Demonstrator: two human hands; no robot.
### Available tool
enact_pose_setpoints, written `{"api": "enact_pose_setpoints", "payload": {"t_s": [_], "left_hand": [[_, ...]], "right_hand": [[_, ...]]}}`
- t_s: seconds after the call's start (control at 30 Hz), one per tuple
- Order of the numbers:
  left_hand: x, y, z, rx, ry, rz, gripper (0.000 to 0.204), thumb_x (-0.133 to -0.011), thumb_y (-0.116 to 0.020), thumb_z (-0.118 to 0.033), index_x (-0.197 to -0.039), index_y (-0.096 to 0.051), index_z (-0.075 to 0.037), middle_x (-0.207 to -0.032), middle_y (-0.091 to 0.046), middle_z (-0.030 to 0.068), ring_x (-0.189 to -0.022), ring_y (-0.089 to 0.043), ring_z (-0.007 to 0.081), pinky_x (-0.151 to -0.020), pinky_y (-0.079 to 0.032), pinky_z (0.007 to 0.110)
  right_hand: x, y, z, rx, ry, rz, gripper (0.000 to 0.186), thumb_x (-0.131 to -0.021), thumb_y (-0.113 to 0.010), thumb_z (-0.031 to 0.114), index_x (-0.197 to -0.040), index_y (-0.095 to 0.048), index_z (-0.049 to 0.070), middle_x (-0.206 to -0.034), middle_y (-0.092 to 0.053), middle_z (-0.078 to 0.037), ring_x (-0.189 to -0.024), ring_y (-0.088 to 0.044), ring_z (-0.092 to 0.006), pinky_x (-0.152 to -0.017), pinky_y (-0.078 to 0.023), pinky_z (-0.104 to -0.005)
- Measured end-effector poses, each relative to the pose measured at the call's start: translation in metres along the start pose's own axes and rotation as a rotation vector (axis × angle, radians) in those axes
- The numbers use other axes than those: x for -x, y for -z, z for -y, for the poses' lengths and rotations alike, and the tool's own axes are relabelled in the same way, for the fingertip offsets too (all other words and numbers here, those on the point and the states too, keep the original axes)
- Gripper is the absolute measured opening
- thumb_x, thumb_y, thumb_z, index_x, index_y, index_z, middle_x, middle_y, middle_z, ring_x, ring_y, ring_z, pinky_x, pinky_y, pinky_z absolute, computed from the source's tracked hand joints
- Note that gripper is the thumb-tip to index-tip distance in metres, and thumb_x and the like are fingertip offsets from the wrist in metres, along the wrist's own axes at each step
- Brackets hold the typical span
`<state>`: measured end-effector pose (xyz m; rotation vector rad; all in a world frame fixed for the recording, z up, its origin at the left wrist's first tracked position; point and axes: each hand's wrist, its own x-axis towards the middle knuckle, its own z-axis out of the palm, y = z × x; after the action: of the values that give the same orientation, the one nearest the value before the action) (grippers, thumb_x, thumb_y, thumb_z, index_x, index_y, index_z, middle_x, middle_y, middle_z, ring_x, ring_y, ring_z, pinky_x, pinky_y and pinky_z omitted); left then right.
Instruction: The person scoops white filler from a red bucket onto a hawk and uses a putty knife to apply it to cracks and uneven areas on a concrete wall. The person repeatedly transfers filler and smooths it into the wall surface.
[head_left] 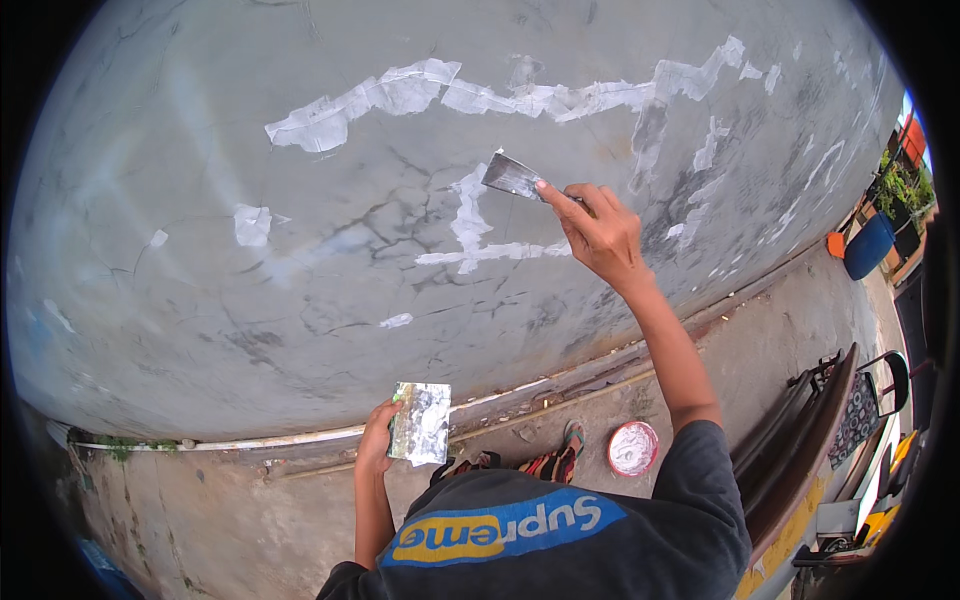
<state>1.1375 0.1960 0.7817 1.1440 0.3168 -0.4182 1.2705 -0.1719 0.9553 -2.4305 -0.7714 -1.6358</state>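
My right hand [605, 238] is raised to the grey wall [340, 195], closed around a putty knife [512, 175]. The forefinger lies along the blade, which has white filler on its tip. Just left of the blade, an upright strip of white filler [468, 212] covers part of the cracked wall. Whether the blade touches the wall, I cannot tell. Lower down, my left hand [376, 437] grips a small rectangular board [422, 424] by its left edge. White paste is smeared over the board's face.
Near my feet stands a round tub [633, 448] of white paste with a red rim. A long band of filler [400, 92] crosses the upper wall. On the right are a dark wooden bench [808, 450] and, farther off, a blue barrel [869, 246]. A pipe [270, 438] follows the wall's foot.
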Motion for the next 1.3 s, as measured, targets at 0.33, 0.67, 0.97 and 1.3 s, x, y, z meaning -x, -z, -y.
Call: {"api": "enact_pose_setpoints", "payload": {"t_s": [0.33, 0.67, 0.97, 1.3], "left_hand": [[-0.005, 0.005, 0.001, -0.016, -0.038, -0.074, 0.031, -0.094, -0.051, -0.021, -0.111, -0.060, 0.003, -0.097, -0.067, 0.0081, -0.082, -0.065, 0.0138, -0.073, -0.052, 0.028], [-0.006, -0.009, 0.002, -0.112, -0.015, -0.036, 0.031, -0.096, -0.049, -0.020, -0.114, -0.059, 0.003, -0.099, -0.067, 0.0073, -0.085, -0.064, 0.0123, -0.075, -0.051, 0.027], [-0.015, -0.011, 0.006, -0.144, -0.014, 0.020, 0.031, -0.096, -0.049, -0.020, -0.115, -0.060, 0.002, -0.099, -0.067, 0.0057, -0.085, -0.062, 0.0108, -0.077, -0.049, 0.026], [-0.018, -0.002, 0.014, -0.163, 0.009, 0.047, 0.031, -0.097, -0.048, -0.020, -0.116, -0.060, 0.001, -0.101, -0.067, 0.0045, -0.084, -0.062, 0.0102, -0.076, -0.049, 0.025]], "right_hand": [[-0.018, -0.009, -0.020, 0.021, 0.151, 0.021, 0.062, -0.070, -0.070, 0.000, -0.125, -0.064, 0.026, -0.084, -0.059, 0.003, -0.065, -0.052, -0.0124, -0.050, -0.044, -0.0247], [-0.007, 0.016, 0.000, 0.112, 0.003, 0.188, 0.057, -0.071, -0.068, -0.001, -0.124, -0.065, 0.020, -0.087, -0.057, -0.001, -0.069, -0.053, -0.0155, -0.050, -0.046, -0.0287], [-0.037, 0.047, 0.049, 0.034, -0.032, 0.302, 0.058, -0.072, -0.065, -0.003, -0.127, -0.062, 0.014, -0.087, -0.052, -0.007, -0.072, -0.053, -0.0201, -0.048, -0.046, -0.0313], [-0.023, 0.050, 0.034, 0.205, -0.124, 0.416, 0.061, -0.071, -0.062, -0.007, -0.129, -0.060, 0.014, -0.089, -0.052, -0.009, -0.074, -0.055, -0.0224, -0.048, -0.047, -0.0320]]}}
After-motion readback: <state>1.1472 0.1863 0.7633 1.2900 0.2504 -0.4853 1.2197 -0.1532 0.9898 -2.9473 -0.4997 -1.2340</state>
